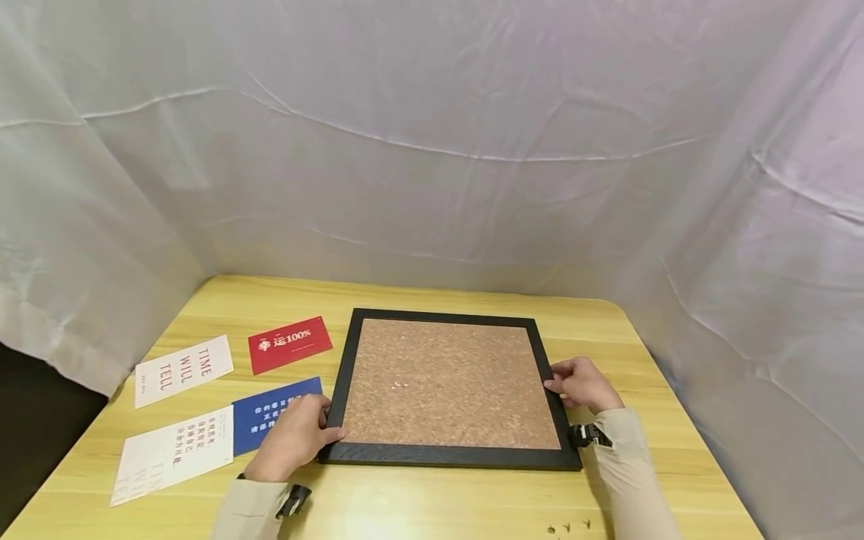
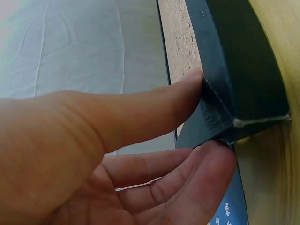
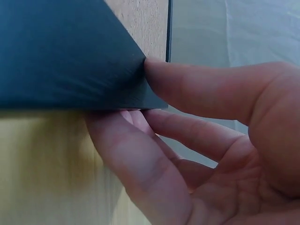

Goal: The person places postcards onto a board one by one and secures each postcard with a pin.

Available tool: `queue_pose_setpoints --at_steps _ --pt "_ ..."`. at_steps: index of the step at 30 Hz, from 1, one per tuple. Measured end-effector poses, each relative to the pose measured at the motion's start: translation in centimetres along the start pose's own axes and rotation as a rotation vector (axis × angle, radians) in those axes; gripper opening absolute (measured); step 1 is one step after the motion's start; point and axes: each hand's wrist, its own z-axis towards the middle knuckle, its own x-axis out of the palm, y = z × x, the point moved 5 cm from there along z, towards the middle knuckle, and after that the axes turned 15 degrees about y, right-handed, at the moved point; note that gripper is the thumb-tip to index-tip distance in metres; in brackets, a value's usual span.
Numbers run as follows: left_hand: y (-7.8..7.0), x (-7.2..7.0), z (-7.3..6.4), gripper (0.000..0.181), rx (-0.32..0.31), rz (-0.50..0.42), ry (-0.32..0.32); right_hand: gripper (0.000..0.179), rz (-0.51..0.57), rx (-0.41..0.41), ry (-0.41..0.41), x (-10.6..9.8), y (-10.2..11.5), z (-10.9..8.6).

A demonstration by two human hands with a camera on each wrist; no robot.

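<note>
A cork board (image 1: 448,382) with a black frame lies on the table in the head view. At its lower left corner my left hand (image 1: 293,435) grips the frame, thumb on the top face and fingers against the outer side. The left wrist view shows that thumb (image 2: 154,105) at the inner edge of the black frame (image 2: 243,61). My right hand (image 1: 586,385) pinches the right side, its thumb (image 3: 197,86) on top and its fingers (image 3: 140,154) at the underside of the frame's edge. Part of a blue card (image 1: 266,412) is hidden by the left hand.
Left of the board lie a red card (image 1: 290,345), a white card (image 1: 184,371) with red lettering and another white card (image 1: 172,457). Three small dark pins (image 1: 568,527) rest near the table's front edge. Pale curtains (image 1: 432,150) surround the wooden table (image 1: 418,495).
</note>
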Motion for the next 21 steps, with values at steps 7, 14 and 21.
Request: queue_pose_setpoints --at_steps 7,14,21 --pt "0.03 0.06 -0.03 0.035 -0.002 0.000 -0.002 0.051 0.005 0.002 -0.005 -0.02 -0.06 -0.02" --pt "0.02 0.10 -0.05 0.034 0.003 0.003 -0.006 0.051 0.001 0.001 -0.015 -0.02 -0.37 0.07" --pt "0.10 0.04 -0.05 0.034 -0.007 0.011 -0.007 0.048 -0.012 -0.011 -0.026 -0.08 -0.20 -0.18"
